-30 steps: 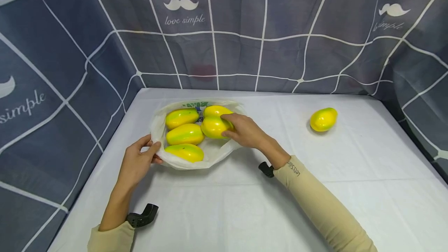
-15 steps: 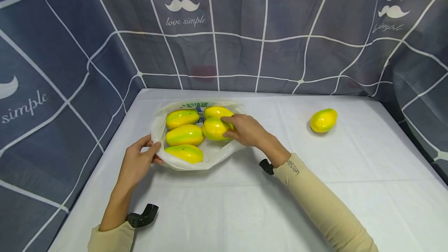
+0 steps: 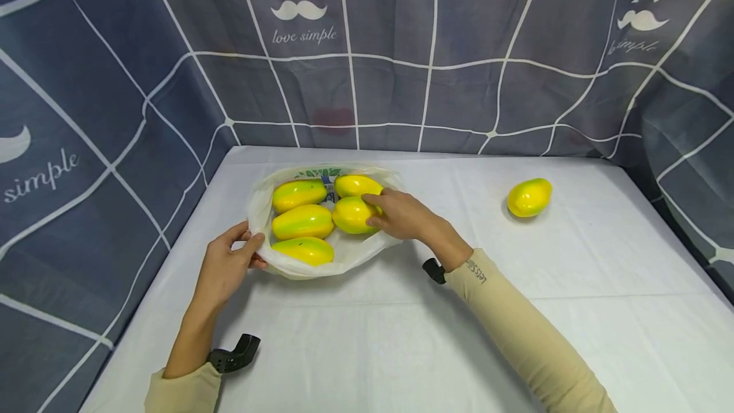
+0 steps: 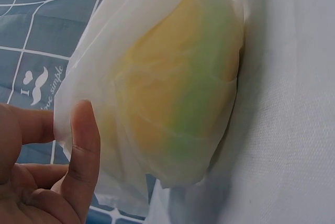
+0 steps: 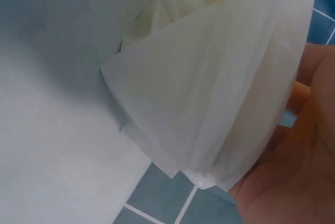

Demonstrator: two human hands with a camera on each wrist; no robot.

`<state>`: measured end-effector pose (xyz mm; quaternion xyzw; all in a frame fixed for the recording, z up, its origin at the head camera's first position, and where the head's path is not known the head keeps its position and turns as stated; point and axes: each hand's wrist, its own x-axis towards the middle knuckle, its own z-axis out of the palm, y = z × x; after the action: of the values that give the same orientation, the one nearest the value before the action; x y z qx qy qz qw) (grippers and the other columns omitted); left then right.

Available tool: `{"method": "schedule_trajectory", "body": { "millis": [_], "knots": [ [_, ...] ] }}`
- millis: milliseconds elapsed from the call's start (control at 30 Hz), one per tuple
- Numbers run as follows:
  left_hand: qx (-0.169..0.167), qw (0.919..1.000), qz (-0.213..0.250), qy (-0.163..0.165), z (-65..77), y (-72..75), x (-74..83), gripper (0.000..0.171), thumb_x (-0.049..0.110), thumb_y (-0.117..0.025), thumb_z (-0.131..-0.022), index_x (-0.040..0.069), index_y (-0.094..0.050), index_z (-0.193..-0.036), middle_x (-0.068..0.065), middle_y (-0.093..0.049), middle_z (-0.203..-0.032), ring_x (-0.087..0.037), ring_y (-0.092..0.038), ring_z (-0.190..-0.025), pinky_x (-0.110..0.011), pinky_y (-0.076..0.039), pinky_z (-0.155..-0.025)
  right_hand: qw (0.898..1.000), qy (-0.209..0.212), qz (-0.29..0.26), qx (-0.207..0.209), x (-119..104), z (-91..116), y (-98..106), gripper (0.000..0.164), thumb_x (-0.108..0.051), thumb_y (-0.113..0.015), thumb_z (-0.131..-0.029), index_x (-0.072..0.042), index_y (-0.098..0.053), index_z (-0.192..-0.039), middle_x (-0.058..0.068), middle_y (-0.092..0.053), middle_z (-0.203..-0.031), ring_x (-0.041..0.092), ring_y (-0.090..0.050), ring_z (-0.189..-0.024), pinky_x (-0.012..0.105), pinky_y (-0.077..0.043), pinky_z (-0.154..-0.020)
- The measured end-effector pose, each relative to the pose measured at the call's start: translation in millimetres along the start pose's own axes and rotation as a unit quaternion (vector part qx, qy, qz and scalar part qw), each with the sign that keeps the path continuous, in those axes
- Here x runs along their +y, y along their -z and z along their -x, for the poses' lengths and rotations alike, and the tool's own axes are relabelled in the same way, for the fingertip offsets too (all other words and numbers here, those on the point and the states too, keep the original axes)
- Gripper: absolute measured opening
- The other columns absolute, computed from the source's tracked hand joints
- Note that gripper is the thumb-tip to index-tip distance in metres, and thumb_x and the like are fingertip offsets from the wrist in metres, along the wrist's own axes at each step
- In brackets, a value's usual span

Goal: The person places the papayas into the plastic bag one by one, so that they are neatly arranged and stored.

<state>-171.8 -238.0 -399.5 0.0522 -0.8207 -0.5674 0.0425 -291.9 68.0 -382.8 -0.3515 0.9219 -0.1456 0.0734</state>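
A white plastic bag (image 3: pixel 351 259) lies with its mouth wide on the table, and several yellow-green mangoes, one of them a mango (image 3: pixel 304 222) in the middle left, sit inside. At the bag's left rim, my left hand (image 3: pixel 225 266) pinches the plastic between thumb and fingers. My right hand (image 3: pixel 404 214) reaches over the right rim and grips a mango (image 3: pixel 351 215) by its right end, inside the bag mouth. In the left wrist view, a mango (image 4: pixel 183 72) shows through the thin plastic. The bag wall hides my right fingertips in the right wrist view.
One more mango (image 3: pixel 529 197) lies alone at the right rear of the white-covered table (image 3: pixel 487 330). A dark grid-patterned curtain (image 3: pixel 390 94) stands behind the table and along its left and right sides.
The mango in my right hand has sunk slightly lower in the bag, with the hand following it. My left hand keeps its place on the rim.
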Motion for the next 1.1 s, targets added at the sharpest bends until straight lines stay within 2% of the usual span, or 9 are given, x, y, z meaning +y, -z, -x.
{"method": "schedule_trajectory", "body": {
  "millis": [200, 433, 567, 933, 1033, 1100],
  "knots": [
    [-0.002, 1.0000, 0.000, 0.001, 0.6, 0.1, 0.7, 0.058, 0.023, -0.055, -0.103, -0.007, -0.035, -0.148, -0.021, -0.048, -0.117, -0.011, -0.066, -0.067, -0.021, -0.056, -0.069, 0.999, -0.008, -0.032, -0.012, 1, 1, -2, 0.055, -0.026, -0.058, -0.101, -0.004, -0.041, -0.149, 0.019, -0.057, -0.130, 0.030, -0.055, -0.115, 0.046, -0.046, -0.099],
    [0.000, 1.0000, -0.003, 0.002, 0.4, -0.4, 1.4, 0.058, 0.021, -0.055, -0.103, -0.009, -0.034, -0.148, -0.021, -0.048, -0.117, -0.011, -0.066, -0.067, -0.020, -0.056, -0.068, 0.997, -0.004, -0.069, 0.046, 7, 2, -4, 0.051, -0.028, -0.064, -0.098, -0.002, -0.052, -0.140, 0.018, -0.058, -0.126, 0.029, -0.056, -0.107, 0.044, -0.048, -0.091],
    [0.000, 1.0000, -0.004, 0.003, 0.5, -0.4, 1.8, 0.058, 0.022, -0.055, -0.103, -0.008, -0.035, -0.148, -0.021, -0.048, -0.117, -0.011, -0.066, -0.067, -0.020, -0.056, -0.069, 0.995, -0.002, -0.079, 0.061, 10, 2, -8, 0.051, -0.029, -0.066, -0.096, -0.003, -0.055, -0.138, 0.018, -0.059, -0.123, 0.028, -0.056, -0.103, 0.043, -0.048, -0.087],
    [0.005, 1.0000, -0.002, 0.008, 0.9, 1.2, 2.0, 0.057, 0.022, -0.056, -0.102, -0.007, -0.037, -0.147, -0.021, -0.048, -0.117, -0.010, -0.066, -0.068, -0.021, -0.057, -0.068, 0.994, -0.031, -0.071, 0.074, 10, 2, -10, 0.063, -0.035, -0.067, -0.095, -0.001, -0.047, -0.144, 0.021, -0.053, -0.133, 0.033, -0.054, -0.117, 0.047, -0.044, -0.100],
    [0.002, 1.0000, 0.000, 0.006, 1.0, 1.0, 1.7, 0.057, 0.022, -0.056, -0.102, -0.007, -0.036, -0.148, -0.020, -0.047, -0.117, -0.010, -0.066, -0.068, -0.021, -0.057, -0.069, 0.993, -0.037, -0.063, 0.096, 8, 6, -10, 0.065, -0.036, -0.068, -0.094, 0.000, -0.046, -0.144, 0.021, -0.052, -0.134, 0.033, -0.052, -0.118, 0.047, -0.044, -0.101],
    [0.002, 1.0000, 0.000, 0.004, 0.6, 1.0, 1.8, 0.058, 0.022, -0.056, -0.102, -0.007, -0.036, -0.148, -0.020, -0.047, -0.117, -0.010, -0.066, -0.067, -0.021, -0.057, -0.069, 0.990, -0.033, -0.057, 0.127, 6, 9, -11, 0.062, -0.035, -0.068, -0.095, 0.000, -0.048, -0.142, 0.019, -0.053, -0.132, 0.031, -0.053, -0.114, 0.045, -0.046, -0.097]
  ]
}}
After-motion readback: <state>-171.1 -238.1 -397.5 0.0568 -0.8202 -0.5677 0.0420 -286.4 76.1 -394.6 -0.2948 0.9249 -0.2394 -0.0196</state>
